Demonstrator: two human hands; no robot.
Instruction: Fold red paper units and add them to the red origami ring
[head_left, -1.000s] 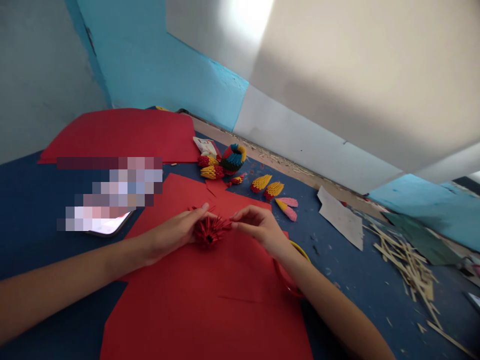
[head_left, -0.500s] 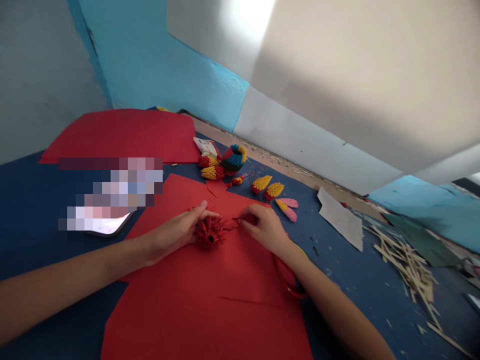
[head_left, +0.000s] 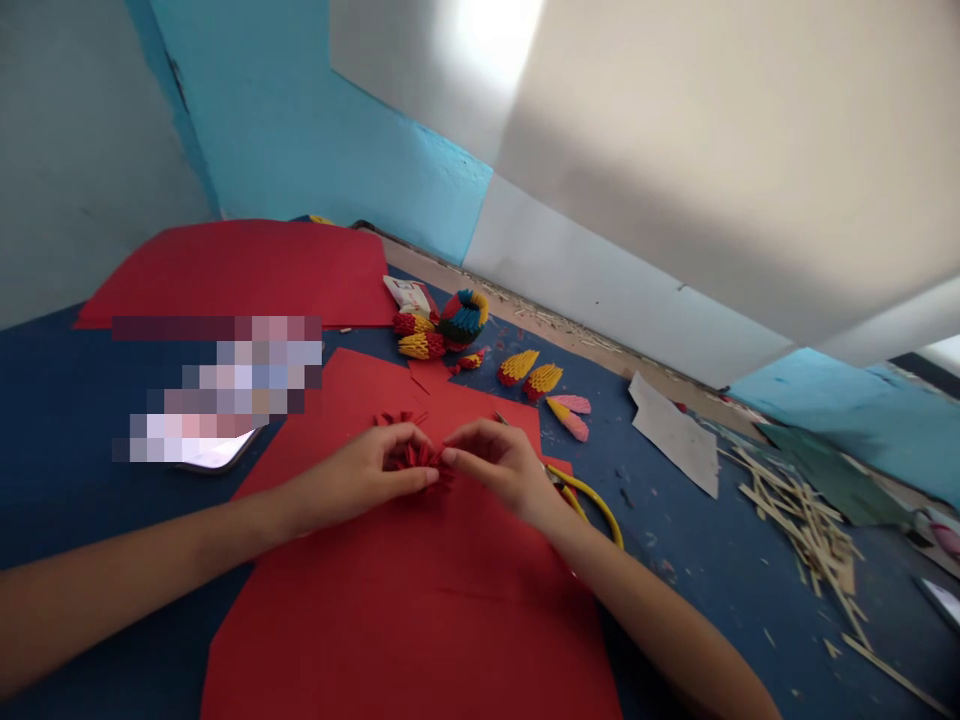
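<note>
A spiky cluster of folded red paper (head_left: 414,457) is held in my left hand (head_left: 367,470), whose fingers and thumb close around it. My right hand (head_left: 499,465) pinches at the cluster's right side, its fingertips nearly touching those of my left hand; a small red piece shows at the fingertips. More red folded bits (head_left: 393,416) show just behind my left hand. Both hands are over large red paper sheets (head_left: 405,620). Yellow-handled scissors or pliers (head_left: 600,500) lie partly under my right wrist.
A phone (head_left: 225,452) lies at the left, below a red paper stack (head_left: 247,270). Yellow-and-red paper pieces (head_left: 517,366), a pink-and-yellow piece (head_left: 568,415) and a multicoloured one (head_left: 463,318) stand behind. Grey paper (head_left: 675,435) and thin strips (head_left: 814,530) lie right.
My right hand has moved left to the red cluster. My left hand's fingers have turned and closed over it. More of the yellow-handled tool is visible.
</note>
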